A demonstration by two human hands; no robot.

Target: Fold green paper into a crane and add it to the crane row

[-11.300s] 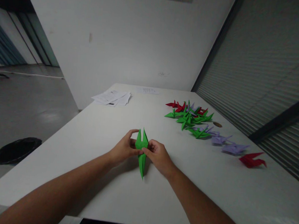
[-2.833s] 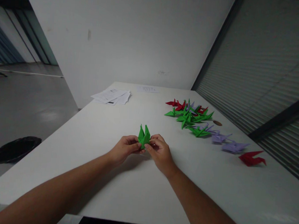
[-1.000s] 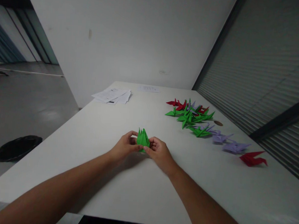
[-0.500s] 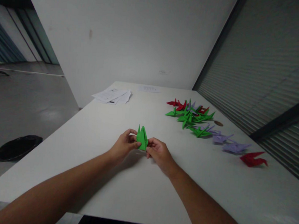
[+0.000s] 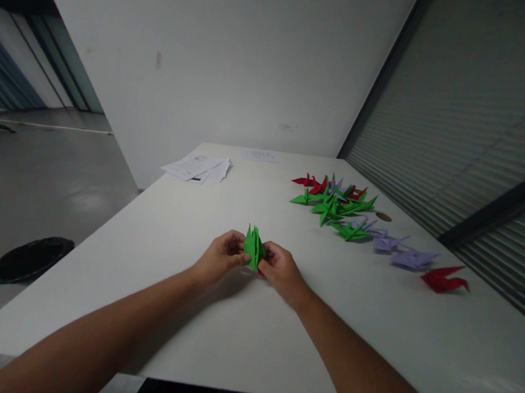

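A green folded paper crane is held upright just above the white table, its narrow points upward. My left hand pinches its left side, thumb in front and fingers behind. On the other side, the fingers of my right hand are closed on its lower right edge. Some fingertips are hidden behind the paper.
Green, red and purple paper cranes are heaped at the right. A red crane lies nearest along that side. Printed sheets rest at the far left. A black-lined bin stands on the floor at left.
The green paper has turned and shifted slightly right, its folded layers now spread apart at the front. My right fingers have moved up onto its edge; my left hand shifted slightly.
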